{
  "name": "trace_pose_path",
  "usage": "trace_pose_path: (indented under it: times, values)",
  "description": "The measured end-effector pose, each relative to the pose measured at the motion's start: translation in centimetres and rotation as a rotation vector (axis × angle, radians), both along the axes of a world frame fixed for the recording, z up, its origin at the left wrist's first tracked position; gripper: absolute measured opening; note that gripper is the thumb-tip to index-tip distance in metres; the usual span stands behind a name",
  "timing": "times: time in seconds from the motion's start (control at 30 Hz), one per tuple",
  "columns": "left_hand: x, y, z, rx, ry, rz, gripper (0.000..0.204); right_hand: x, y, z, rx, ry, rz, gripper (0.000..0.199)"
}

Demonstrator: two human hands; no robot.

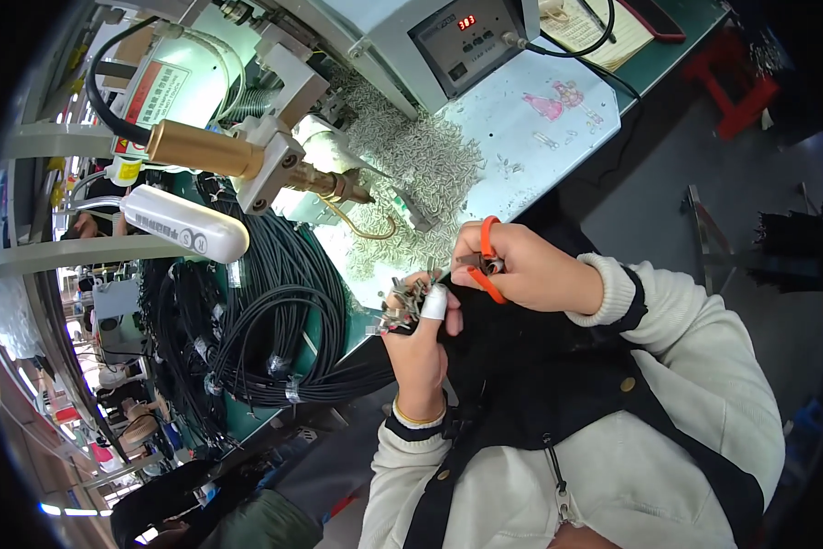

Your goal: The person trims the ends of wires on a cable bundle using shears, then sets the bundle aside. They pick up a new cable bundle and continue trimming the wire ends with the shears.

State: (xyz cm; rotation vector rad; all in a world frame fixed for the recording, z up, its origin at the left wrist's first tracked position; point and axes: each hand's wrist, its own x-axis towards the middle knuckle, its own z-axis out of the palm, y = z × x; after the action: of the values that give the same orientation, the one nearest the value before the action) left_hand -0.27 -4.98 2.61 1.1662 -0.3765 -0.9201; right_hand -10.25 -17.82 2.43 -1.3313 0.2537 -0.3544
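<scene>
Bench edge (558,188) runs diagonally above both hands; open floor at right | left hand (421,334) at frame centre, fingers closed on bundle of wire ends (402,302) | right hand (530,270) just beside it, clamped on orange-handled pliers (487,265), jaws at bundle.

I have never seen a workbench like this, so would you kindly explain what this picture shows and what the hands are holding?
This is one wide fisheye picture from a camera worn on the person's head, looking down, so straight edges bend. The left hand pinches a bunch of small grey metal-tipped wire ends; one finger wears a white cover. The right hand grips small orange-handled cutters close to that bunch. On the green workbench lie coils of thin black cable and a heap of tiny silvery metal pieces. Behind them stand a brass-coloured cylinder on a metal machine and a grey control box with a red display.
</scene>
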Motion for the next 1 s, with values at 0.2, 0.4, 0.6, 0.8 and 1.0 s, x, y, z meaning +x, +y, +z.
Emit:
trace_pose_path:
  times: [0.2,0.4,0.6,0.8,1.0]
  values:
    - [0.4,0.7,-0.7,0.147,-0.179,-0.021,0.018,0.2,-0.4,-0.4,0.063,0.055,-0.003,0.009]
    - [0.9,0.9,-0.5,-0.036,0.144,0.087,0.015,0.0,0.3,-1.0,-0.492,-0.130,-0.219,0.009]
    - [-0.3,0.6,-0.7,0.064,-0.429,0.168,0.016,-0.2,0.3,-1.5,-1.005,-0.345,-0.321,0.012]
    - [-1.6,-0.1,-0.1,0.130,-0.459,0.270,0.015,0.2,1.1,-1.0,-0.031,-0.014,-0.099,0.012]
    - [-1.4,0.1,-0.5,0.218,-0.523,0.234,0.016,0.0,1.6,-1.2,-0.736,-0.042,-0.311,0.009]
